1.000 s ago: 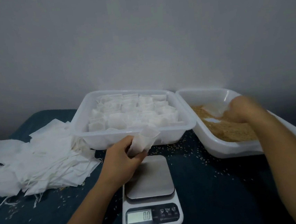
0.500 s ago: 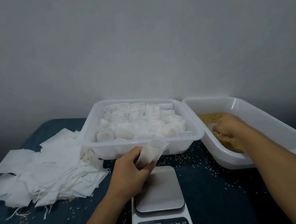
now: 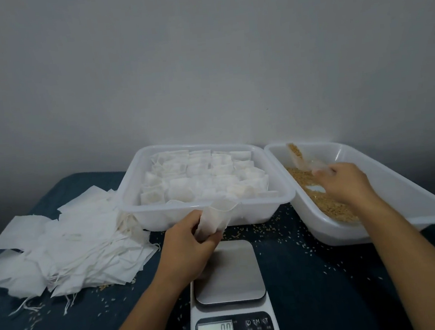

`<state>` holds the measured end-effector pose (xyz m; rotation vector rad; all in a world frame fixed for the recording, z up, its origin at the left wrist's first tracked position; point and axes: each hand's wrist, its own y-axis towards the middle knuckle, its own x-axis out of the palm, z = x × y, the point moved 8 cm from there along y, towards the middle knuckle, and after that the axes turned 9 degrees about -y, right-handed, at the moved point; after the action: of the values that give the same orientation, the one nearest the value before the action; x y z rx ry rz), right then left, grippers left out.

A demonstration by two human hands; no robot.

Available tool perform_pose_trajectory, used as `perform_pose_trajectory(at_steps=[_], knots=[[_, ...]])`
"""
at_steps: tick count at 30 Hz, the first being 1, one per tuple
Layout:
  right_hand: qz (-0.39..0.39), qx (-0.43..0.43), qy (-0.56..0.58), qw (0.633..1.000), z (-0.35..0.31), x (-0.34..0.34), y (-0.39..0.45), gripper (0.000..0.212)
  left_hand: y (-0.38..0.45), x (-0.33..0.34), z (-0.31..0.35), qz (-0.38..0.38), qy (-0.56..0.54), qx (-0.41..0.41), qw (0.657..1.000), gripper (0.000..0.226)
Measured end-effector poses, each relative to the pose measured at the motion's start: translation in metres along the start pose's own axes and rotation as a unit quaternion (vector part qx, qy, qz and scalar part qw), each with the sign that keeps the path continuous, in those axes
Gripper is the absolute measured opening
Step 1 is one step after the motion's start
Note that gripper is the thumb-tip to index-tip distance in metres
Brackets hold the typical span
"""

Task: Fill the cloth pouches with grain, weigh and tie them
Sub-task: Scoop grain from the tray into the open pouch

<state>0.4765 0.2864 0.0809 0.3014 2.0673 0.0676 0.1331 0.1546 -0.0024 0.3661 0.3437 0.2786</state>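
Note:
My left hand (image 3: 186, 241) grips an empty white cloth pouch (image 3: 217, 216), mouth open and upward, just above the far edge of the kitchen scale (image 3: 230, 294), whose display reads 0.0. My right hand (image 3: 345, 183) is inside the white grain tub (image 3: 376, 222) and holds a clear plastic scoop (image 3: 302, 160) tilted up, with brown grain in its far end. Brown grain (image 3: 329, 206) covers the tub's floor.
A white tub (image 3: 210, 210) packed with several filled pouches stands behind the scale. A heap of flat empty pouches (image 3: 67, 245) with loose strings lies on the left of the dark blue cloth. Spilled grains dot the cloth around the scale and tubs.
My right hand has lifted the scoop out of the grain with a load in it. My left hand keeps holding the pouch in the same place. The camera tilted up slightly.

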Motion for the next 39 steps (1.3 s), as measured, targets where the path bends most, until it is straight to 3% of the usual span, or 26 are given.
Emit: perform_pose_trajectory(at_steps=[4, 7, 10, 15, 27, 39], knots=[[0.009, -0.067, 0.096, 0.993, -0.026, -0.015, -0.026, 0.026, 0.000, -0.007, -0.004, 0.021, -0.016, -0.018, 0.999, 0.016], [-0.031, -0.116, 0.140, 0.983, -0.047, -0.019, -0.047, 0.032, 0.001, -0.012, -0.007, 0.041, -0.023, -0.031, 0.998, 0.016], [-0.115, -0.167, 0.110, 0.973, -0.066, -0.013, -0.064, 0.040, 0.002, -0.016, -0.013, 0.061, -0.029, -0.045, 0.997, 0.013], [-0.189, -0.238, 0.067, 0.950, -0.095, -0.022, -0.088, 0.023, 0.003, -0.021, -0.018, 0.079, -0.028, -0.055, 0.995, 0.011], [-0.172, -0.309, -0.158, 0.922, -0.129, -0.048, -0.087, 0.052, 0.004, -0.019, -0.019, 0.068, -0.023, -0.073, 0.995, 0.012], [-0.159, -0.320, -0.229, 0.906, -0.150, -0.056, -0.084, 0.042, 0.003, -0.018, -0.018, 0.061, -0.014, -0.072, 0.995, 0.014]])
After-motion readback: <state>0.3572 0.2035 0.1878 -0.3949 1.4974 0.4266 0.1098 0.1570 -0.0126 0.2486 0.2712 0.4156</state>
